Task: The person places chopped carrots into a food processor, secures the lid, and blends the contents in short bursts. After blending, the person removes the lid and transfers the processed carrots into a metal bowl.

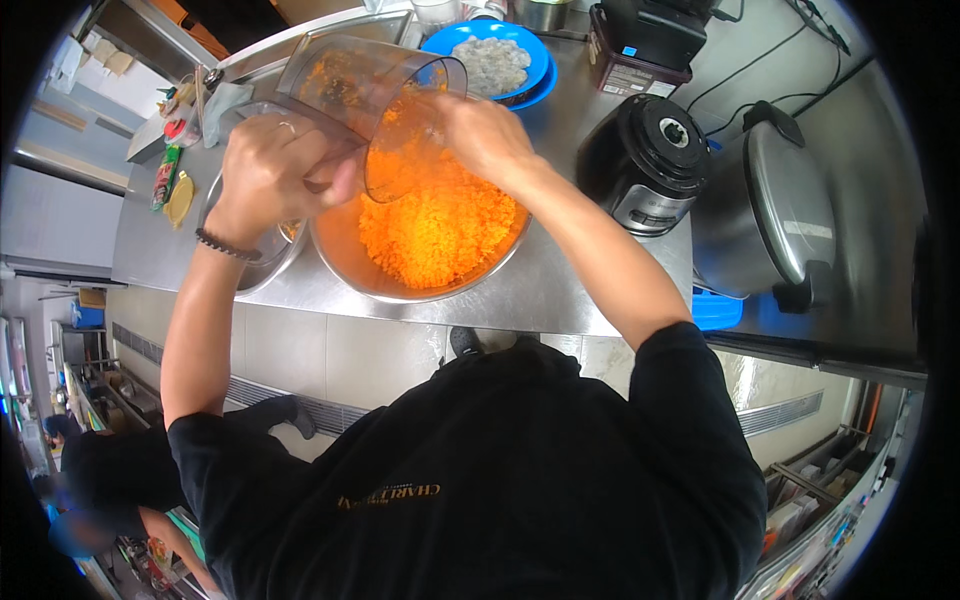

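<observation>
My left hand (277,169) grips the handle of a clear plastic food processor bowl (330,67), which is tipped on its side over a large metal mixing bowl (420,296). Orange bits cling to the inside of the tilted container. At its mouth is my right hand (484,139), its fingers hidden behind or inside the clear wall; whether they hold anything is unclear. A heap of finely chopped orange food (435,232), which looks like carrot, lies in the mixing bowl. Left of it, partly behind my left forearm, stands another metal bowl (274,277).
The black food processor base (645,169) stands on the steel counter (562,292) at right, beside a large lidded metal pot (787,210). Blue plates (536,64) with greyish food, perhaps peeled shrimp, sit at the back. A yellow lid (180,199) lies at left. Another person (120,472) is behind, lower left.
</observation>
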`<state>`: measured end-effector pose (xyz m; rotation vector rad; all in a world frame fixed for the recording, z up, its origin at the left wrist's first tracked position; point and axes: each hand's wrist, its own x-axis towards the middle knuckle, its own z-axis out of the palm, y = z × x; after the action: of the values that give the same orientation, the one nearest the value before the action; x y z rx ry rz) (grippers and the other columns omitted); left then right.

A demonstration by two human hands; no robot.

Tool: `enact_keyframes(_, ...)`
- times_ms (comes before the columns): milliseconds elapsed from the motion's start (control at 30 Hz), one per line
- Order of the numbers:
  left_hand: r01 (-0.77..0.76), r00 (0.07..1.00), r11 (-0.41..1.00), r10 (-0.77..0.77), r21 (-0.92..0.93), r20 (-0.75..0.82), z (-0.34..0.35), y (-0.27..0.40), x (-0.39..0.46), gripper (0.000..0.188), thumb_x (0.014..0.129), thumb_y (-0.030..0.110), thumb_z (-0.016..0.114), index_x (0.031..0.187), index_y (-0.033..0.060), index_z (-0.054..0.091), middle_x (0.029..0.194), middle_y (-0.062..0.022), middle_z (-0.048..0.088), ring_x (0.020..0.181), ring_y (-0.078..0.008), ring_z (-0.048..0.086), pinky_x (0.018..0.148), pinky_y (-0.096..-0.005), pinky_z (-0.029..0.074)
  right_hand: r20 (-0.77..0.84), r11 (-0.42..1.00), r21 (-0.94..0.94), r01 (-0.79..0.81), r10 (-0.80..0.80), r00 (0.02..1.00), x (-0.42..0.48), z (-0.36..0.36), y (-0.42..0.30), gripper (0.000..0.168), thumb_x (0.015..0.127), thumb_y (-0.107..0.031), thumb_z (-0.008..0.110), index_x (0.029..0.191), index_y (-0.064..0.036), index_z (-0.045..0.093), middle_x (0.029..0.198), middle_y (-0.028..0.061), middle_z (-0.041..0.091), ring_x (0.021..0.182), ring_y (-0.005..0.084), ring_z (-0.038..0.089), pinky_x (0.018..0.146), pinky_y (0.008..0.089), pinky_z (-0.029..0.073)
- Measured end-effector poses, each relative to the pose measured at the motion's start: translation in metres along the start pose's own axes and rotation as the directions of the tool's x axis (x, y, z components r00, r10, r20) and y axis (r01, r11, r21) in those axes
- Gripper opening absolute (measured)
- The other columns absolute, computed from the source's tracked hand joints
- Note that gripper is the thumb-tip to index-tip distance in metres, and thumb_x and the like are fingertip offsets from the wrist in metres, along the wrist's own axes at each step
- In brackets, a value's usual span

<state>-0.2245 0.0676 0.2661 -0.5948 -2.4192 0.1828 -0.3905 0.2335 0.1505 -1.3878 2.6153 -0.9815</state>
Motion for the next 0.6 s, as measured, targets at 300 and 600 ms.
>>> enact_keyframes(300,-0.042,0.998,0.999,0.041,0.017,0.045,-0.009,-0.009,-0.018,0.019,0.059,0.014,0.074,0.06,0.0095,0.056,0.057,-0.0032,0.049,0.049,-0.0225,0.05,0.047,-0.0328,0.042,0.151,0.98,0.148,0.131,-0.153,0.977,-0.078,-0.016,0.026,0.031,0.085,-0.007,0.054,0.111,-0.016,0.069,0.089,0.0155,0.069,0.078,0.0353,0.066,0.069,0.0457,0.053)
enact_keyframes(600,-0.042,0.996,0.999,0.042,0.004,0.075,0.006,0.0,-0.016,0.018,0.059,0.016,0.076,0.061,0.0109,0.058,0.057,-0.0022,0.051,0.048,-0.021,0.05,0.048,-0.0319,0.042,0.06,0.968,-0.166,0.187,-0.18,0.982,0.009,0.041,0.011,0.038,0.079,-0.004,0.053,0.11,-0.017,0.07,0.08,0.02,0.068,0.075,0.0342,0.067,0.063,0.0491,0.052)
